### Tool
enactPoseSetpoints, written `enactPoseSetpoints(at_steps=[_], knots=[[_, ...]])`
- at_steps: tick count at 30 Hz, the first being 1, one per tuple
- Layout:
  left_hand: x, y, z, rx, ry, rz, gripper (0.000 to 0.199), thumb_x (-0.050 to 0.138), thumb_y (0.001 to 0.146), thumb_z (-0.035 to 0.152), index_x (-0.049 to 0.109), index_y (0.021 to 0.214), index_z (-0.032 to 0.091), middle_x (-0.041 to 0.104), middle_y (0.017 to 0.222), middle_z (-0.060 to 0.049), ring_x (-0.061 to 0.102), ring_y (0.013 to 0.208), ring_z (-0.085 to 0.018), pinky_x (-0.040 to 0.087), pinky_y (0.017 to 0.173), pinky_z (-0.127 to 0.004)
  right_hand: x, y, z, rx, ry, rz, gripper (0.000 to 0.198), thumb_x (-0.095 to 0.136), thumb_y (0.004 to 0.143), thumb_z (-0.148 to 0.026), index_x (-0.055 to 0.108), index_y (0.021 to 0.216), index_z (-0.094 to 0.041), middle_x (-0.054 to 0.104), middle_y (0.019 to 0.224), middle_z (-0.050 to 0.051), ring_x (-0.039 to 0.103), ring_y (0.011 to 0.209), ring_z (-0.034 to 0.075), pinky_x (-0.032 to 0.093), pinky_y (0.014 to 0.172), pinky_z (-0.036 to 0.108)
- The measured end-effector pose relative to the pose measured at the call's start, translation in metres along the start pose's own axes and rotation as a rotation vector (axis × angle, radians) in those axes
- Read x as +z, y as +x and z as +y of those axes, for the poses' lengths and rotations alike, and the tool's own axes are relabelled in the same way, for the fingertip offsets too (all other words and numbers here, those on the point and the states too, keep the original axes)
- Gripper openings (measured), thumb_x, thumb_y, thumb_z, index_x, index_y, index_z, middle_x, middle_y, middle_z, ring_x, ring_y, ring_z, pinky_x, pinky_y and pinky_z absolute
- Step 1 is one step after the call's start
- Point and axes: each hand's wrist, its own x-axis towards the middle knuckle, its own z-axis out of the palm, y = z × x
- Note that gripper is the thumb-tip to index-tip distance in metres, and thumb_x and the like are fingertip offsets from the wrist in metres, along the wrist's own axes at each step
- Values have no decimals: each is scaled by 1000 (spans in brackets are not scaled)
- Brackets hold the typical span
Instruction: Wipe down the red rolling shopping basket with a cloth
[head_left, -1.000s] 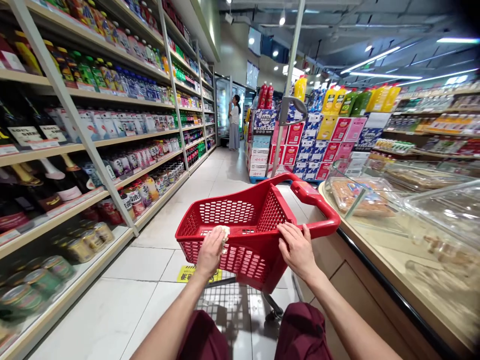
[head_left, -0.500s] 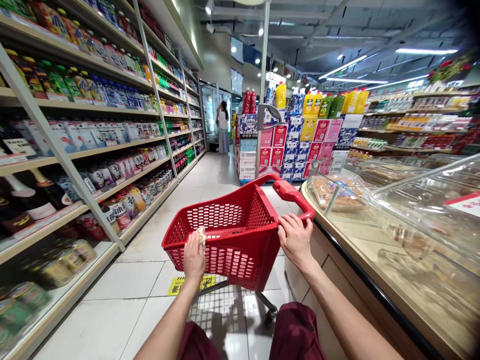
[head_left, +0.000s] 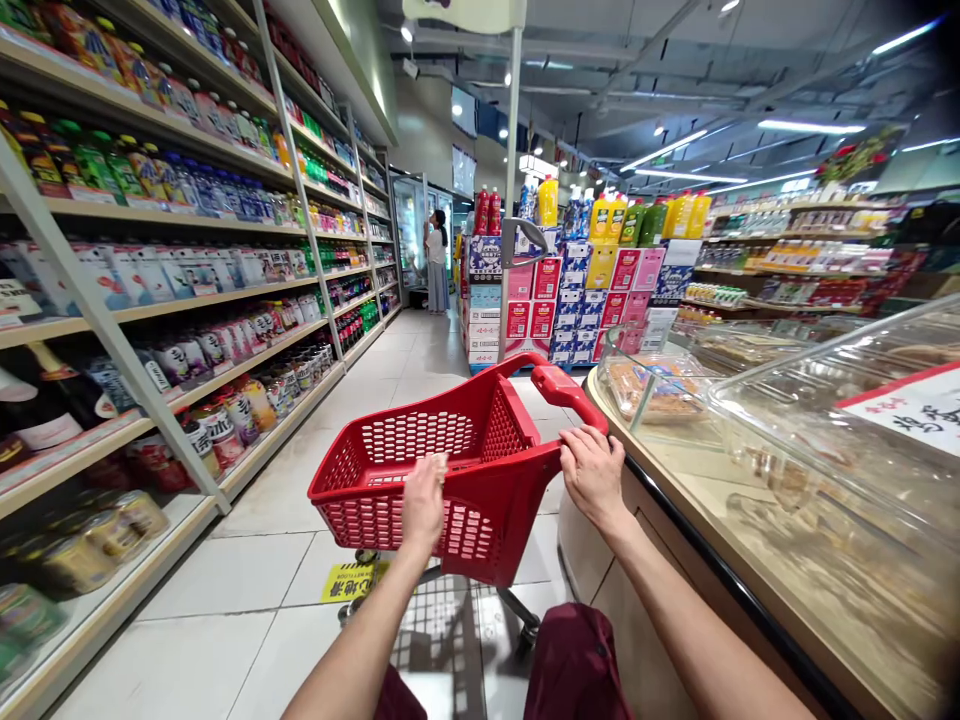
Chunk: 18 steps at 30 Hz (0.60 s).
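Note:
A red plastic shopping cart [head_left: 517, 525] stands in front of me, turned with its basket to the left. Over its near side rim, my left hand [head_left: 423, 505] is closed around a crumpled, cream-white piece, which looks like a cloth or tissue [head_left: 442, 464]; the fingers hide most of it. My right hand [head_left: 594, 475] lies over the cart's side bar by the handle [head_left: 564, 390], fingers curled onto it. The basket's visible inside is red perforated plastic.
Drink shelves [head_left: 247, 285] line the left. A display counter [head_left: 694, 470] with clear covers runs close along the right. Stacked drink cartons [head_left: 529, 315] stand ahead, near a pole [head_left: 513, 130]. A person [head_left: 437, 265] stands farther off. A yellow floor sticker [head_left: 346, 582] lies beneath the cart.
My left hand has moved right along the cart's near rim with the crumpled piece. The right hand stays on the cart. The view has turned slightly right, and the cart appears a little farther left.

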Motion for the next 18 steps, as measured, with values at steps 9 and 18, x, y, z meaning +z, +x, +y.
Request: enactPoseSetpoints(at_steps=[9,18], knots=[[3,8,37,113,-75,-51,44,34,81,10,47,121,23,53,123,-4,43,119,-18,37,100,-45,-7,-11,-1,2,100,-26,33,32,86,-25,56,107,-18,61,108,5,46,108,20,25,93,39],[26,8,96,337,-161,-128,51,34,78,5,41,125,22,48,129,-4,36,124,-16,37,101,-41,-10,-10,6,73,216,9,39,28,86,-28,49,117,-16,59,110,8,46,109,21,27,94,41]])
